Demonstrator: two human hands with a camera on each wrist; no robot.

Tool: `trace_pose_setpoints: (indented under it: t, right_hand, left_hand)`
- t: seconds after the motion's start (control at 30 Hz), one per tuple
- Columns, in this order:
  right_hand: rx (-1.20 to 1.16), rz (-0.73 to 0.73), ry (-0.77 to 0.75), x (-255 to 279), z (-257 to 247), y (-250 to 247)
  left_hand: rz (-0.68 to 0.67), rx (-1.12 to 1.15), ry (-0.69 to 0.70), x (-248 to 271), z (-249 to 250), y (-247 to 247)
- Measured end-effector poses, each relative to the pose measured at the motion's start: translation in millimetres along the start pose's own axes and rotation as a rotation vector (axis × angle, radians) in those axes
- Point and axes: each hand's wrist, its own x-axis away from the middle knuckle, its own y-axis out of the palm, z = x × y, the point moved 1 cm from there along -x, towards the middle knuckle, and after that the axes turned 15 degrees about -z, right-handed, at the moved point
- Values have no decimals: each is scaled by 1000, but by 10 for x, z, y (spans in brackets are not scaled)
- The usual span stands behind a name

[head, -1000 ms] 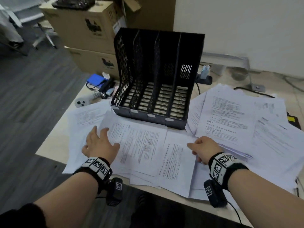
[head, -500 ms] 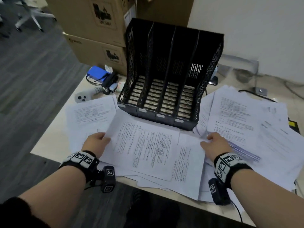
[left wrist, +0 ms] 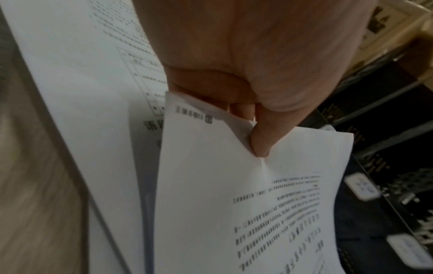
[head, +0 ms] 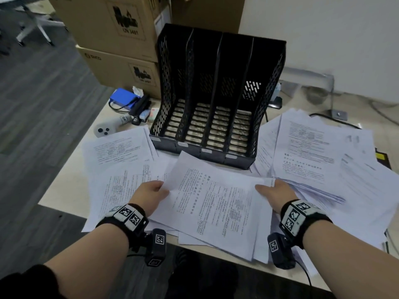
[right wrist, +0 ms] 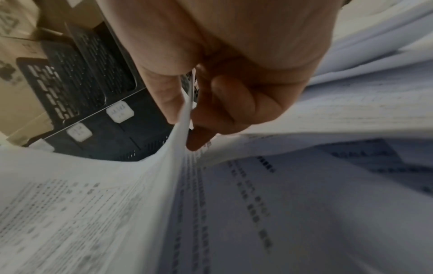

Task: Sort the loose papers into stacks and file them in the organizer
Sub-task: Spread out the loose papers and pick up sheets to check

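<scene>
1. Your left hand (head: 149, 192) pinches the left edge of the printed sheets (head: 212, 209), thumb (left wrist: 264, 137) on top.
2. The sheets are raised just in front of the black organizer (head: 216, 100), over loose papers (head: 319, 152) on the table (head: 62, 186).
3. Your right hand (head: 275, 194) pinches their right edge.

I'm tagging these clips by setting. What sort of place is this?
Most likely an office or its storeroom corner: a desk strewn with printed papers, a black desktop file organizer, stacked cardboard shipping boxes behind it, and the wheeled base of an office chair on grey flooring.
</scene>
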Motion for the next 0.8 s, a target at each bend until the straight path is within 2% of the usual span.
trace_pose_setpoints:
  t: [0.13, 0.27, 0.33, 0.43, 0.53, 0.67, 0.8]
  right_hand:
    - [35, -17, -62, 53, -55, -73]
    - [61, -55, -119, 166, -79, -218]
    - [92, -65, -146, 210, -79, -290]
    - [94, -71, -185, 308, -85, -462]
    - [40, -60, -195, 416, -78, -660]
    - [-28, -4, -201, 532, 11, -924]
    - [-210, 92, -228, 715, 106, -1190]
  left_hand:
    - [-90, -102, -6, 12, 92, 118]
    - [-133, -104, -14, 27, 215, 242]
    - [-118, -122, -2, 37, 284, 307]
    - [-17, -145, 35, 24, 414, 408]
    - [26, -41, 56, 9, 583, 495]
    - [-45, 41, 57, -30, 800, 667]
    - [-91, 46, 74, -47, 1003, 905]
